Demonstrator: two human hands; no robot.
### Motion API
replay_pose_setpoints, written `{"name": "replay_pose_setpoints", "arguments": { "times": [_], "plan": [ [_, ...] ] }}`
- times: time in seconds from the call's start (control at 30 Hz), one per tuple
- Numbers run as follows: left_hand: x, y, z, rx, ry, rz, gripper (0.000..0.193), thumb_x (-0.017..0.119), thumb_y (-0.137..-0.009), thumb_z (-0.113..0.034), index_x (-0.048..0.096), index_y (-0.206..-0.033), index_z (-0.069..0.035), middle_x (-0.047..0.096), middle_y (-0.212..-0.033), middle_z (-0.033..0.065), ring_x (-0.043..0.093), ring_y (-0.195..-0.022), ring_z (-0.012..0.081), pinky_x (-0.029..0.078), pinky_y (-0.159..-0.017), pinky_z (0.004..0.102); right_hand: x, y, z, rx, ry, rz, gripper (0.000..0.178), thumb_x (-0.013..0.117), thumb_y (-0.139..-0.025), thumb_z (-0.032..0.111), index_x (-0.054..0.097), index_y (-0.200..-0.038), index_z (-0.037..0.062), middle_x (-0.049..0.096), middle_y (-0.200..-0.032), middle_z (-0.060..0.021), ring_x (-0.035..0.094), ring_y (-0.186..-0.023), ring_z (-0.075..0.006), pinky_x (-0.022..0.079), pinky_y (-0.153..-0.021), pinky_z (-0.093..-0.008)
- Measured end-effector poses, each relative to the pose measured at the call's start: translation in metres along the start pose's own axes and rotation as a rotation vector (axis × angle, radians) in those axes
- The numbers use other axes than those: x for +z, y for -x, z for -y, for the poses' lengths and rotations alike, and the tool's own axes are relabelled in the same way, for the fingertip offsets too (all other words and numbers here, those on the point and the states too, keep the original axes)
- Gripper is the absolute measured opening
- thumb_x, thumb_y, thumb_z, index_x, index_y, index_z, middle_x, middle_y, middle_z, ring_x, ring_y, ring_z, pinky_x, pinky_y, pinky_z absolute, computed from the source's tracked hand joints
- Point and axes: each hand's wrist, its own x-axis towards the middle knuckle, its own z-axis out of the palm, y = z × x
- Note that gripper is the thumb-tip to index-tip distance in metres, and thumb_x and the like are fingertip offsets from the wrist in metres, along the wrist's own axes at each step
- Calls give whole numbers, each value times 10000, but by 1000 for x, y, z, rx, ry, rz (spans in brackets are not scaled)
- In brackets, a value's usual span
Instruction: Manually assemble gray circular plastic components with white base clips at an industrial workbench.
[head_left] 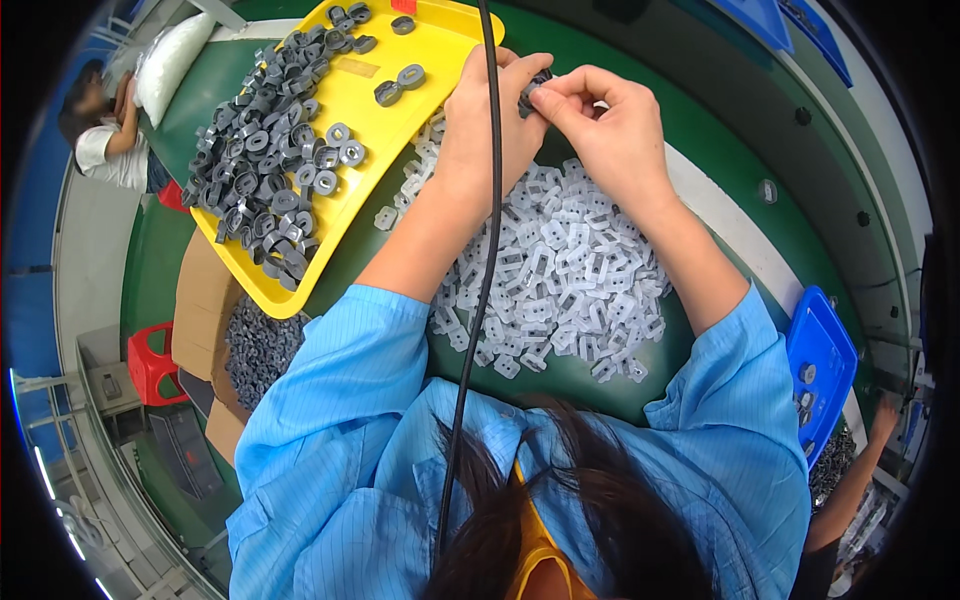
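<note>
Where the two bare hands meet, one small dark grey plastic piece (pixel 530 93) sits between them, the left hand (pixel 488 115) pinched narrow around it and the right hand (pixel 612 125) touching it with the thumb, its fingers curled narrow too; the piece is mostly covered, so I cannot tell its long axis. Just below the hands, toward the body and between the forearms, spreads one heap of translucent white plastic clips (pixel 560 280), too many to count. Left of the left hand, the nearer of the two, one yellow rectangular plastic tray (pixel 395 125) slants with its long side running from upper right to lower left; it bears a crowd of dark grey oval plastic rings (pixel 270 150), uncountable, with two touching rings (pixel 411 77) set apart from it. Farther out stand one brown cardboard box (pixel 195 310) at left and one blue plastic tray (pixel 835 345) at right
</note>
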Motion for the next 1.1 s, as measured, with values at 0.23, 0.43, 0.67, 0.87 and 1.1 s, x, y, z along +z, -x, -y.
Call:
{"name": "replay_pose_setpoints", "arguments": {
  "times": [0.23,0.43,0.67,0.87,1.1],
  "plan": [
    [-1,3,-2,39,-4,42,416,715,-669,-12,624,-1073,-38,564,-990,153,618,-849,326,535,-712,381,-4,-10,-23,-101,-21,0,305,739,-729,245,690,-950,41,678,-729,-60,632,-672,-141,503,-676,-277],
    [0,3,-6,13,-18,68,404,691,-675,8,619,-1071,-35,596,-1003,131,609,-914,301,512,-776,351,-15,-11,-7,-47,140,140,345,730,-726,229,679,-1008,37,700,-791,-102,673,-734,-178,523,-719,-290],
    [0,2,2,43,-21,133,328,671,-703,-1,612,-1025,-12,577,-1024,139,610,-905,332,522,-760,394,-9,-3,-7,-129,66,92,209,694,-743,134,648,-900,4,685,-776,-100,653,-682,-172,524,-666,-281],
    [0,3,4,127,100,123,299,689,-739,-62,621,-1029,-39,579,-1012,135,622,-851,315,512,-761,389,-19,-11,-12,133,-433,313,180,677,-742,93,640,-888,-5,663,-752,-119,633,-651,-171,514,-649,-272],
    [-14,-5,16,-216,157,164,341,748,-763,-186,662,-1064,-51,658,-939,43,573,-659,86,474,-619,236,-72,-49,-108,206,233,143,242,670,-817,190,642,-1014,52,668,-907,-33,605,-835,-124,465,-777,-264]
  ]
}}
